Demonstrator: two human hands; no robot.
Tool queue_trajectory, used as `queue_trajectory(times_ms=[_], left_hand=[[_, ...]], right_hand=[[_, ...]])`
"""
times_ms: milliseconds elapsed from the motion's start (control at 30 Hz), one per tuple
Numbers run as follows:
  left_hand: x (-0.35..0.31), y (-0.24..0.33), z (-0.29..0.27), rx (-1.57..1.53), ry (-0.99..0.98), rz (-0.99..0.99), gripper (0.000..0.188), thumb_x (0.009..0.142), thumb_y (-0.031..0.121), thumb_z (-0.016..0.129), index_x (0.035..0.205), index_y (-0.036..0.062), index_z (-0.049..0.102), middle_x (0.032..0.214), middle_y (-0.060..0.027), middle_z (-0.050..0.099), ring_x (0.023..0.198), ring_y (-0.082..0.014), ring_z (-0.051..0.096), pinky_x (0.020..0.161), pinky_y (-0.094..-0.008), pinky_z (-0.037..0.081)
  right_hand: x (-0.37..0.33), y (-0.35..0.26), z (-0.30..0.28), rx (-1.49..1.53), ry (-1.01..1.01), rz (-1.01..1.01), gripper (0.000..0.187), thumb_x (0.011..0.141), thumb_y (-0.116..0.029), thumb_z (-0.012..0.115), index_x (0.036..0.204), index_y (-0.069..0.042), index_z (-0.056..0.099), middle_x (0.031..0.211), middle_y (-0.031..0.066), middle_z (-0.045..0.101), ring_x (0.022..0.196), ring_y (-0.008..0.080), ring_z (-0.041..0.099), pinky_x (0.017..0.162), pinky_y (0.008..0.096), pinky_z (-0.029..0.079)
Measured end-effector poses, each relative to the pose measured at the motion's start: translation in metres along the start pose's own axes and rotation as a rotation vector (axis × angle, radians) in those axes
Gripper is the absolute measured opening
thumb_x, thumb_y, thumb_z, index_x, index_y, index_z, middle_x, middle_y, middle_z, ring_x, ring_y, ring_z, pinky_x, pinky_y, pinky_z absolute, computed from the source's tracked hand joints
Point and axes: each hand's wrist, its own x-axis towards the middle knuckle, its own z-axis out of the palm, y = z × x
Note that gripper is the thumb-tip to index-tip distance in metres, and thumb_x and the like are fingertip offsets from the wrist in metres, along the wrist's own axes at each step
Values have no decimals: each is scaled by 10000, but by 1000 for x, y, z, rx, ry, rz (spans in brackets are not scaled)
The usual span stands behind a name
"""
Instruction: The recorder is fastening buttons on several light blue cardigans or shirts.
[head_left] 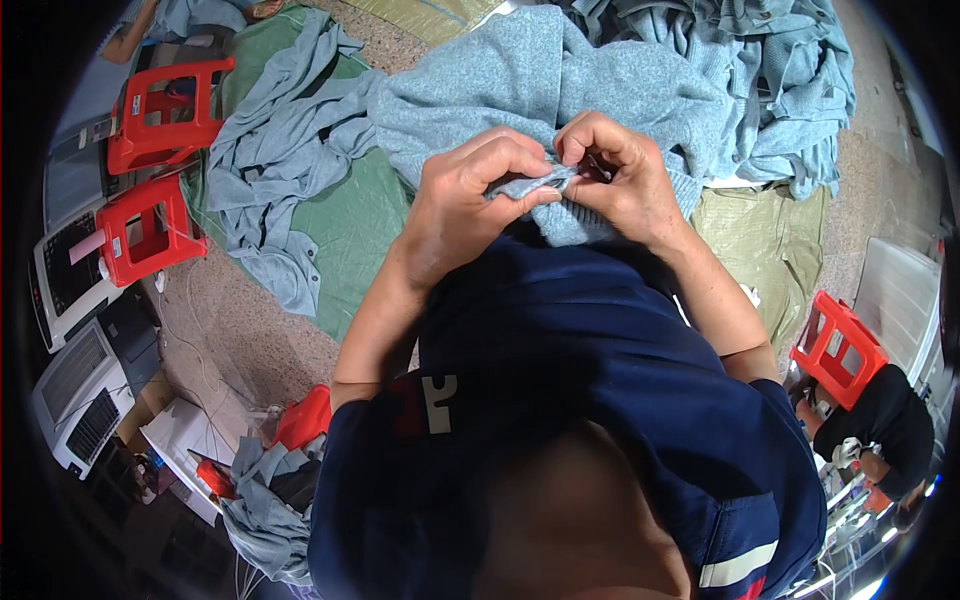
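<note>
A blue-grey knitted sweater (470,85) lies spread in front of me, its ribbed edge gathered close to my body. My left hand (480,180) pinches a fold of that edge between thumb and fingers. Right beside it, my right hand (620,175) is closed on the same bit of knit, fingers bent and thumb pressed in. The two hands almost meet over the fold. Something small and dark shows between the fingertips, too small to make out.
More blue-grey knitwear (290,150) lies on a green sheet (365,230) at left, and a large heap (790,90) is at far right. Red stools (165,115) stand at left, another red stool (838,350) at right. A person in black (885,425) sits at lower right.
</note>
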Motion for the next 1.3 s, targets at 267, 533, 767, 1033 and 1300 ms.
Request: queue_trajectory(times_ms=[267, 533, 767, 1033, 1300], left_hand=[[-3, 0, 6, 184, 106, 182, 244, 702, 55, 794, 846, 30, 598, 861, -108, 651, 733, -262, 638, 613, -317, 514], [-6, -3, 11, 201, 186, 228, 219, 697, 2, 766, 818, 21, 585, 826, -119, 641, 685, -268, 615, 568, -332, 492], [-6, -2, 16, 405, 214, 355, 239, 640, -49, 710, 804, 26, 554, 801, -116, 611, 637, -274, 577, 548, -342, 480], [-10, 5, 17, -67, 210, -55, 183, 757, 8, 704, 881, 35, 572, 875, -64, 589, 692, -138, 559, 596, -259, 464], [-1, 1, 17, -168, 56, -340, 293, 753, 66, 764, 1011, 12, 637, 881, -5, 551, 788, -85, 489, 720, -224, 435]], right_hand=[[3, -3, 0, 48, 17, -6, 211, 707, 76, 683, 817, -58, 563, 773, -62, 539, 659, 24, 458, 583, 192, 390], [4, -3, 2, 169, 55, 58, 202, 714, 74, 682, 805, -58, 560, 763, -79, 528, 647, 7, 422, 572, 178, 358], [-1, -5, 13, 53, 215, 31, 193, 696, 71, 669, 796, -48, 554, 746, -47, 553, 623, 21, 453, 544, 193, 378], [-2, 8, 7, -439, 351, -658, 169, 689, -20, 707, 805, -46, 587, 809, 89, 604, 697, 241, 619, 570, 299, 487], [-6, 15, 4, -289, 340, -498, 188, 708, 35, 709, 855, -47, 626, 902, 83, 619, 817, 198, 616, 662, 279, 492]])
